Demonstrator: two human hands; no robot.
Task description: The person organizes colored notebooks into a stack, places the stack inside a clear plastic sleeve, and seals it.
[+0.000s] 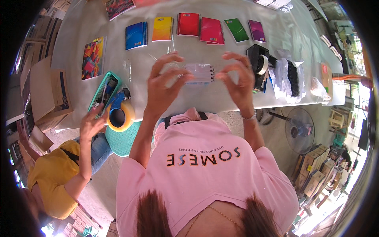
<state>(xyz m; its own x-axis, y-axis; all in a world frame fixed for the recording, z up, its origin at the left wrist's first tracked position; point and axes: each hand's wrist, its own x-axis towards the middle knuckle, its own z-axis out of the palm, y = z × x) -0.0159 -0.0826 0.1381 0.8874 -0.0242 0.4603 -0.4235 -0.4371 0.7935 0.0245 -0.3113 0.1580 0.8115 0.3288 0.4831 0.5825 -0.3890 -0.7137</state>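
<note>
A small spiral-bound notebook [199,74] with white pages lies on the table in front of me, its black rings along the right edge. Glints over its top look like clear plastic film. My left hand [165,85] hovers at its left side, fingers curved and apart, the tips close to the notebook's edge. On the other side my right hand [239,81] is held the same way, thumb and fingers spread near the rings. I see nothing gripped in either hand; thin clear film between the fingers would be hard to make out.
Blue [136,35], yellow [162,29], red [188,24], green [237,30] and purple notebooks [257,31] line the table's far part. A black tape dispenser [256,67] stands right; left, a co-worker's hand [92,123] touches a green basket [103,89] beside a blue tape gun [120,96].
</note>
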